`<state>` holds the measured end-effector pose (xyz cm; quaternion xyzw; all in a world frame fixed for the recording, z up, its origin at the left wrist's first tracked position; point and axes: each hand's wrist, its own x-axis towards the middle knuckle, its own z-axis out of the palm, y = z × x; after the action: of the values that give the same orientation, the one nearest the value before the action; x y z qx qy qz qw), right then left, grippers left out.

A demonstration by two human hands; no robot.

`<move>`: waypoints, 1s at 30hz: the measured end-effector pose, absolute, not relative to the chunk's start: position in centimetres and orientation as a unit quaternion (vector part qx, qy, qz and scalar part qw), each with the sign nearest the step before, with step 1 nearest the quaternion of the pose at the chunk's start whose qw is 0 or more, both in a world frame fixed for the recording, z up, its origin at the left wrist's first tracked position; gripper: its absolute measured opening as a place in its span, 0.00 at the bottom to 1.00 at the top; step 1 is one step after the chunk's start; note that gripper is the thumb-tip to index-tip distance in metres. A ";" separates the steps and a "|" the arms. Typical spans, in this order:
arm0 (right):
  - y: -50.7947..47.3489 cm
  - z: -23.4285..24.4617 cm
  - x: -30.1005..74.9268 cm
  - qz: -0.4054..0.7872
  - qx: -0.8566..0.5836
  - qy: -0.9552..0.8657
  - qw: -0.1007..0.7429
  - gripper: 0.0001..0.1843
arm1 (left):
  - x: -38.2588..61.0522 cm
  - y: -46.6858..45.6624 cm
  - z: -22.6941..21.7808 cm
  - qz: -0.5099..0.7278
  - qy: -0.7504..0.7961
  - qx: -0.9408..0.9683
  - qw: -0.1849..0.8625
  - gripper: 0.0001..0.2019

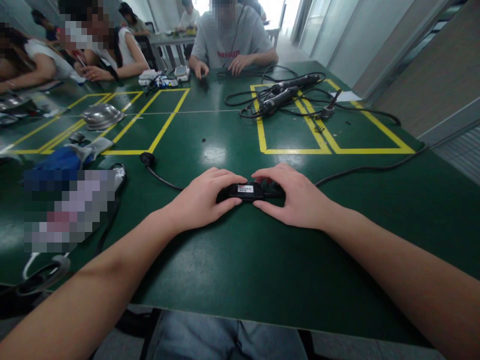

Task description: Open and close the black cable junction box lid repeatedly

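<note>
On the green table in front of me lies a black in-line cord box (246, 190) with a white printed label on its top. My left hand (210, 196) grips its left end between thumb and fingers. At the right end my right hand (290, 195) curves round it, thumb at the near edge and fingers at the far edge. A black cord runs from under my left hand to a black plug (147, 160). Another black cord (360, 171) leads from my right hand off to the right edge of the table.
Black cylindrical hand tools (279, 97) with coiled cords lie across yellow tape outlines (296, 151). A shiny metal bowl-like part (103, 117) and blue cloth (56, 162) are on the left. A person in a grey shirt (232, 37) sits opposite; others sit at left.
</note>
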<state>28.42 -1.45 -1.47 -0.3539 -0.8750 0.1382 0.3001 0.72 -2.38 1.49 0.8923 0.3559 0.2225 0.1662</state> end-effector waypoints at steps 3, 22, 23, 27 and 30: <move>-1.5 -1.5 28.4 0.148 -0.375 -0.866 0.295 0.31 | 0.6 -2.1 1.4 0.227 0.378 0.877 0.192 0.18; -1.3 -1.5 28.2 0.174 -0.390 -0.855 0.294 0.24 | -0.2 -0.5 0.8 0.223 0.543 0.803 0.104 0.18; -1.3 -1.4 28.2 0.170 -0.389 -0.857 0.292 0.21 | -0.2 -0.5 0.9 0.224 0.537 0.807 0.099 0.17; -1.2 -1.3 28.2 0.162 -0.377 -0.863 0.295 0.11 | -0.1 -1.0 1.6 0.239 0.481 0.841 0.072 0.12; -1.1 -1.4 28.2 0.159 -0.370 -0.865 0.300 0.04 | -0.1 -1.4 1.9 0.203 0.424 0.879 0.087 0.10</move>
<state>28.23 -1.07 -1.38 -0.3700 -0.8648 0.1592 0.2999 -0.08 -1.39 1.94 0.8786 0.4236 0.2028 0.0871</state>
